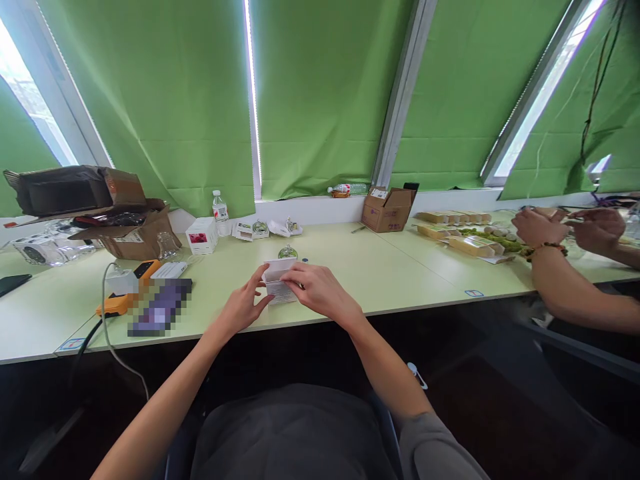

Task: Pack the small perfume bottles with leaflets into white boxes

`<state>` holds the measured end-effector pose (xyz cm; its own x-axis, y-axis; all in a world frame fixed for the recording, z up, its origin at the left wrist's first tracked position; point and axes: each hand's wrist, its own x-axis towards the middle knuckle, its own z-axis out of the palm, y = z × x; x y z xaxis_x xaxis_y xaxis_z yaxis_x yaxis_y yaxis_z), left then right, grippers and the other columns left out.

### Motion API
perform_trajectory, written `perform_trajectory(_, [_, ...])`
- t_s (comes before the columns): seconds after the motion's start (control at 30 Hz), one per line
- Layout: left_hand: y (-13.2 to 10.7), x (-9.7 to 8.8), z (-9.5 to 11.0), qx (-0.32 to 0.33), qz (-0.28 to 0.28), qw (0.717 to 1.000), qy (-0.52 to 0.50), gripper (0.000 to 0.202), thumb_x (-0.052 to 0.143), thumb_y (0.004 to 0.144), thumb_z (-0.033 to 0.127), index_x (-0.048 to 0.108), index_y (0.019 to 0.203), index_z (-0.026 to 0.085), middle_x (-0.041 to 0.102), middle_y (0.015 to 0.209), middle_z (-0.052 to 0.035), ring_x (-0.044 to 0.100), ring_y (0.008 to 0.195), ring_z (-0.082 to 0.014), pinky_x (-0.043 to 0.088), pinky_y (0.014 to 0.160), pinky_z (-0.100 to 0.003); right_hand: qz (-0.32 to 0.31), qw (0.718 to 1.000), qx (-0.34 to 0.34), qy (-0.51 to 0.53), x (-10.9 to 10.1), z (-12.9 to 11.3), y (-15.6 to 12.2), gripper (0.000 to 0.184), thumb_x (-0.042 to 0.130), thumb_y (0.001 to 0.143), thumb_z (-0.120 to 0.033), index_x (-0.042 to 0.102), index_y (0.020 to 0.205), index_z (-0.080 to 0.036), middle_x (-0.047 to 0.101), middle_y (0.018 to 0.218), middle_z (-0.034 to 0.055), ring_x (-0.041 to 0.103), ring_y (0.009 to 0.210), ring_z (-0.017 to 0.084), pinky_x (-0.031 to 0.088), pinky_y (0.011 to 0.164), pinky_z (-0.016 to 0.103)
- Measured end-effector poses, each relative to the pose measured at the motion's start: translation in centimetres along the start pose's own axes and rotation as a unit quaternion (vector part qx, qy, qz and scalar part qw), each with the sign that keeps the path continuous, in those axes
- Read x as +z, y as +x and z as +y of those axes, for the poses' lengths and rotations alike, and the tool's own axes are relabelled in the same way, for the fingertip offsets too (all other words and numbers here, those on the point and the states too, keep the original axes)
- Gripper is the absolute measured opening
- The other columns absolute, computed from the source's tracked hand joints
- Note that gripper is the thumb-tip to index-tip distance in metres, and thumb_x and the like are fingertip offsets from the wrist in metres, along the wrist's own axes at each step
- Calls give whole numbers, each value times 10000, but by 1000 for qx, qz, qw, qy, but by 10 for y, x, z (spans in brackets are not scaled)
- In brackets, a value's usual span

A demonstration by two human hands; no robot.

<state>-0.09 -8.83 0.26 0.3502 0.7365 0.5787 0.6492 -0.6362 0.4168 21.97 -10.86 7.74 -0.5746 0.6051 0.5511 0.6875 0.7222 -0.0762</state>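
A small white box (pixel 281 291) with printed text on its front stands near the table's front edge, its top open and a flap raised. My left hand (pixel 243 305) grips the box from the left, thumb on the front and fingers at the side and back. My right hand (pixel 320 290) is closed in a pinch at the box's upper right edge; its fingertips partly cover the opening. Just behind the box lies a round green-and-clear item (pixel 288 252), with a small dark disc (pixel 305 260) beside it. What the box holds is hidden.
To the left are a phone-like device (pixel 160 308) blurred out, an orange power strip (pixel 117 305), cables and cardboard boxes (pixel 135 237). A white box (pixel 202 236) and a water bottle (pixel 220 213) stand behind. At right, a co-worker's hands (pixel 543 230) work near yellow packages (pixel 475 245).
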Motion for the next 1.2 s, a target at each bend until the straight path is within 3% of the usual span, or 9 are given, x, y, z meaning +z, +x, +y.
perform_trajectory(0.5, [0,-1,1,-11,1,1000,14,707,543,917,376,151,1502,307,627,1196,-75,680,977,-191,580,807,-338,-12,1000,4,14,1,1,0,214,524,941,-187,714,1038,-213,686,991,58,615,896,169,425,760,262])
perform_trajectory(1.2, [-1,1,0,-7,11,1000,22,703,551,911,373,164,1494,312,640,1158,-75,696,918,-197,585,761,-338,-23,1000,1,20,-3,2,-2,223,544,938,-222,740,1042,-244,683,950,50,621,864,168,434,743,268])
